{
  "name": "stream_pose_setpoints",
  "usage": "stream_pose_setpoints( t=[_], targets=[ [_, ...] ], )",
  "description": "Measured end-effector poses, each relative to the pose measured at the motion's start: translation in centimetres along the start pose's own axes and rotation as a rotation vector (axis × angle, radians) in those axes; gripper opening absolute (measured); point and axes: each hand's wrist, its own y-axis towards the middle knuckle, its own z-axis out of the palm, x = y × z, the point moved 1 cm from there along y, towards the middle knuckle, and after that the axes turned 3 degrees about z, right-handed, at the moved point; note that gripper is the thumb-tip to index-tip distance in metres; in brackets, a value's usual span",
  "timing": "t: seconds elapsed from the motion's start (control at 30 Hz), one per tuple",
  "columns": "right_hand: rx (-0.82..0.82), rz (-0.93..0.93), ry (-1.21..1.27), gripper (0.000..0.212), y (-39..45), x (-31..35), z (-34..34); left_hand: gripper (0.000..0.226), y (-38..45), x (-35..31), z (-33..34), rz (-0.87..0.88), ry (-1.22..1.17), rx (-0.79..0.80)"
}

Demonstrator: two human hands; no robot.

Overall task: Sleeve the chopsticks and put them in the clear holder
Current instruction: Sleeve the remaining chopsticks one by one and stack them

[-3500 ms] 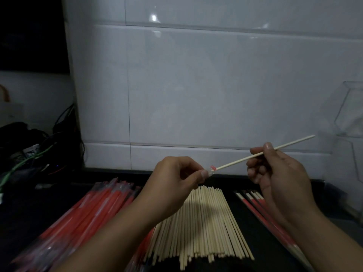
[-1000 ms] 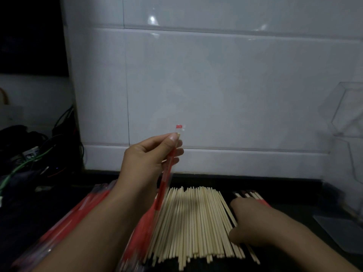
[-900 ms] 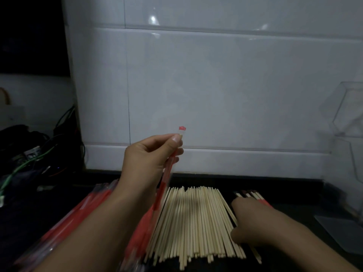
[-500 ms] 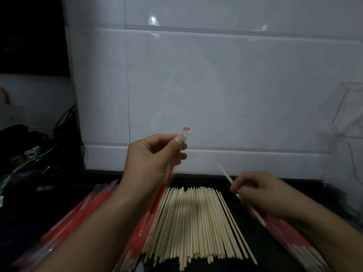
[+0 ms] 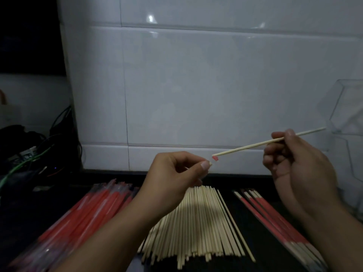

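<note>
My left hand (image 5: 176, 179) pinches the open end of a red-and-clear sleeve (image 5: 215, 158); most of the sleeve is hidden behind the hand. My right hand (image 5: 298, 165) holds a bare wooden chopstick (image 5: 255, 145) level in the air, its left tip just beside the sleeve's mouth. A pile of bare chopsticks (image 5: 198, 222) lies on the dark counter below. The clear holder (image 5: 347, 112) stands at the right edge.
A heap of empty red sleeves (image 5: 82, 218) lies at the left. Several sleeved chopsticks (image 5: 275, 218) lie at the right of the pile. Cables and dark gear (image 5: 25, 154) sit at the far left. A white tiled wall (image 5: 196, 85) closes the back.
My right hand picked one chopstick from the pile and raised it toward the sleeve. My left hand turned the sleeve's mouth from upright down toward the chopstick tip.
</note>
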Motion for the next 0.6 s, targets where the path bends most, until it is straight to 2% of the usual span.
stream_pose_setpoints(
  t=[0.23,0.6],
  targets=[
    [-0.041,-0.045,-0.023,0.028,0.2,0.12,-0.52,0.01,-0.03,0.1,-0.01,0.027,0.035,0.028],
    [0.01,-0.097,-0.157,0.03,-0.21,-0.1,-0.18,0.008,0.04,0.44,-0.08,0.028,0.073,0.06]
  ],
)
